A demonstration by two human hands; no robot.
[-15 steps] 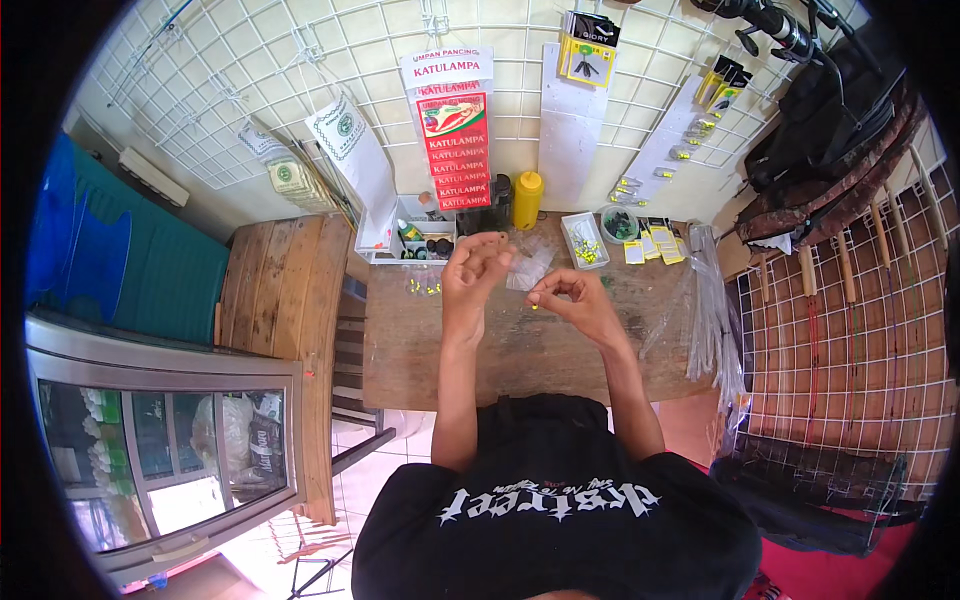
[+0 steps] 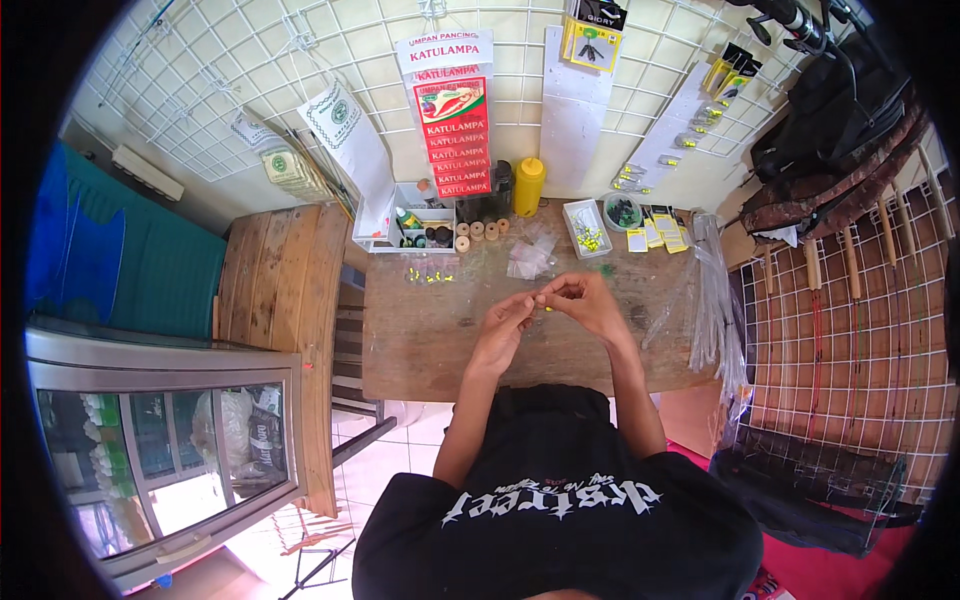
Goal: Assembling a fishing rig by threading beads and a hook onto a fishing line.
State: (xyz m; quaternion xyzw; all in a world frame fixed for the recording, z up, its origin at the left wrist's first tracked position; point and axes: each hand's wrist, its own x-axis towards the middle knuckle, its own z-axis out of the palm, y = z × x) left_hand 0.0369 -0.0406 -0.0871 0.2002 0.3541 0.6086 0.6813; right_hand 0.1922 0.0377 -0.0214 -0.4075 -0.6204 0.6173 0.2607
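Observation:
Over the middle of the workbench [image 2: 430, 350], my left hand [image 2: 505, 332] and my right hand [image 2: 588, 303] meet at the fingertips. A small bright yellow piece [image 2: 548, 309] shows beneath the pinched fingers of my right hand; its exact kind is too small to tell. The fingers of my left hand are closed too, right against it, and whatever they hold is hidden. Just beyond my hands lies a pile of small clear plastic bags [image 2: 530, 258]. Several clear packets with yellow pieces [image 2: 430, 275] lie to the left.
At the back stand a white tray of yellow-green pieces [image 2: 587, 232], a round tub [image 2: 622, 212], yellow cards [image 2: 655, 232], a yellow bottle [image 2: 529, 188], wooden spools [image 2: 477, 232] and a white organizer [image 2: 405, 240]. Long plastic sleeves [image 2: 710, 300] hang over the right edge.
My left hand has come down and nearer, away from the clear bags, and its fingertips now meet those of my right hand. The right hand keeps its pinch on the yellow piece.

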